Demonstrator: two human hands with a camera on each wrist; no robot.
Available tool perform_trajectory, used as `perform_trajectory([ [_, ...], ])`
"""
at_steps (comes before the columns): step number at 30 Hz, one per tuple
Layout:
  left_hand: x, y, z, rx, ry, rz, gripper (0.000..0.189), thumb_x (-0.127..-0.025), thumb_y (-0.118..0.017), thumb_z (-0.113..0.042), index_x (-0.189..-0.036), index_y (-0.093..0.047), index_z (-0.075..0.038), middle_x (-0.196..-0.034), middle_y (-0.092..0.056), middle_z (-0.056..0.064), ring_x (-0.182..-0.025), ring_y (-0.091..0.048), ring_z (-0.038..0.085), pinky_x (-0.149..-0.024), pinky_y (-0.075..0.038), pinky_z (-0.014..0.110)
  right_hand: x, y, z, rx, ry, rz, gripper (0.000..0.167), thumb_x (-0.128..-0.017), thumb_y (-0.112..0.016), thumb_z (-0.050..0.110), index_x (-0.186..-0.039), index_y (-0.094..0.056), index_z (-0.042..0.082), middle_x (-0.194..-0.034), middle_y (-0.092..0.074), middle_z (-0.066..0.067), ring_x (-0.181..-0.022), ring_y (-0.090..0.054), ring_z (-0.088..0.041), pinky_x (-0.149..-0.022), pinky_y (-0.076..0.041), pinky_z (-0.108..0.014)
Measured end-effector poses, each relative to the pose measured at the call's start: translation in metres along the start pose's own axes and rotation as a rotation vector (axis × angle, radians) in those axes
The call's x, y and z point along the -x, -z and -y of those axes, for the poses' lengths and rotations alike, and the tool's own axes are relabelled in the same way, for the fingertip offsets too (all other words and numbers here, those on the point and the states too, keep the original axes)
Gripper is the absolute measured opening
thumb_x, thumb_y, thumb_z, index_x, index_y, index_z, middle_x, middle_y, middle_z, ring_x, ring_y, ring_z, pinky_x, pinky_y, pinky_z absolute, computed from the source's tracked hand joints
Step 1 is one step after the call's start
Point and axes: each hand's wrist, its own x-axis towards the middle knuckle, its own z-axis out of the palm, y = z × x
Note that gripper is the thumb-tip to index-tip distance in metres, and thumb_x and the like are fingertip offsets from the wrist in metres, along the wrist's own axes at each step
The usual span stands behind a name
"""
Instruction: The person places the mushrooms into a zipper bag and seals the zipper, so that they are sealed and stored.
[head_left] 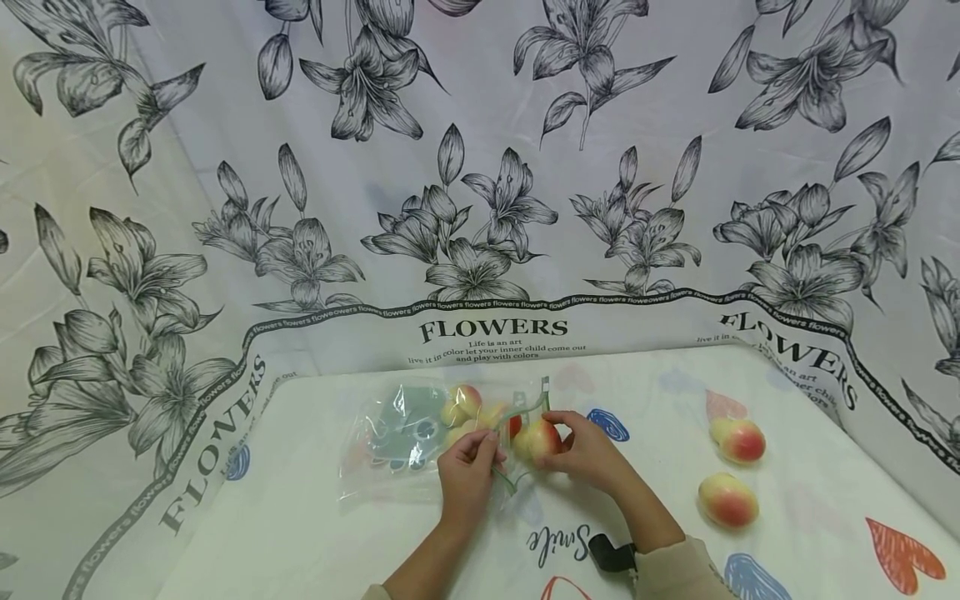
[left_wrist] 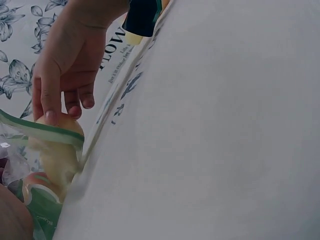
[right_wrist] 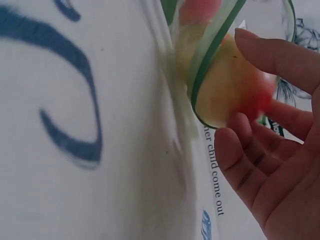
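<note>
A clear zip bag (head_left: 360, 467) with a green print and green-edged mouth lies flat on the table, several yellow-and-red peach-like fruits (head_left: 465, 402) inside it. At the mouth, my left hand (head_left: 468, 471) pinches the bag's edge between thumb and fingers. My right hand (head_left: 588, 450) grips another peach-like fruit (head_left: 542, 440), thumb on one side and fingers on the other. In the right wrist view this fruit (right_wrist: 237, 85) sits partly within the green rim (right_wrist: 215, 50) of the bag. The left wrist view barely shows my left hand, at the lower left edge.
To the right, two more loose fruits, an upper one (head_left: 741, 440) and a lower one (head_left: 729, 500), lie on the white printed tablecloth (head_left: 300, 542). A flower-printed curtain (head_left: 480, 208) hangs behind and at both sides. A black device (head_left: 611, 552) is strapped at my right wrist.
</note>
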Motion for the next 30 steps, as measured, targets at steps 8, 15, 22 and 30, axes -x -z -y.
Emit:
perform_trajectory([
  [8,-0.005,0.001,0.017,-0.011,0.018,-0.013,0.012,-0.093,-0.062,0.000,-0.087,-0.070,0.005,-0.064,-0.064,0.017,-0.052,-0.057,0.010,-0.046,-0.046,0.017,-0.001,0.001,-0.003,-0.038,-0.017,-0.009,0.049,-0.079,-0.081,0.022,-0.125,-0.066,0.014,-0.113,-0.064,-0.003,-0.076,-0.061,-0.013,-0.059,-0.052,-0.030],
  [15,-0.006,0.002,0.029,0.005,-0.017,-0.025,0.013,-0.092,-0.065,-0.004,-0.086,-0.070,0.005,-0.063,-0.064,0.014,-0.051,-0.056,0.009,-0.045,-0.047,0.018,-0.001,-0.004,-0.001,-0.083,-0.026,-0.083,0.037,-0.077,-0.083,0.018,-0.112,-0.072,0.012,-0.113,-0.069,-0.004,-0.082,-0.067,-0.013,-0.063,-0.051,-0.029],
  [22,-0.007,0.001,0.031,0.007,-0.050,-0.018,0.016,-0.092,-0.066,-0.005,-0.087,-0.069,0.010,-0.063,-0.064,0.013,-0.053,-0.057,0.008,-0.045,-0.047,0.018,-0.003,-0.011,0.001,-0.064,-0.042,-0.066,0.027,-0.078,-0.082,0.017,-0.104,-0.075,0.012,-0.106,-0.072,-0.003,-0.082,-0.067,-0.013,-0.063,-0.052,-0.028],
  [30,-0.007,0.002,0.031,0.005,-0.010,-0.027,0.015,-0.093,-0.065,-0.004,-0.091,-0.070,0.010,-0.067,-0.064,0.020,-0.056,-0.059,0.010,-0.048,-0.048,0.017,-0.002,-0.002,0.001,-0.049,-0.070,-0.052,0.031,-0.081,-0.080,0.023,-0.110,-0.074,0.011,-0.107,-0.072,-0.003,-0.081,-0.068,-0.012,-0.063,-0.053,-0.029],
])
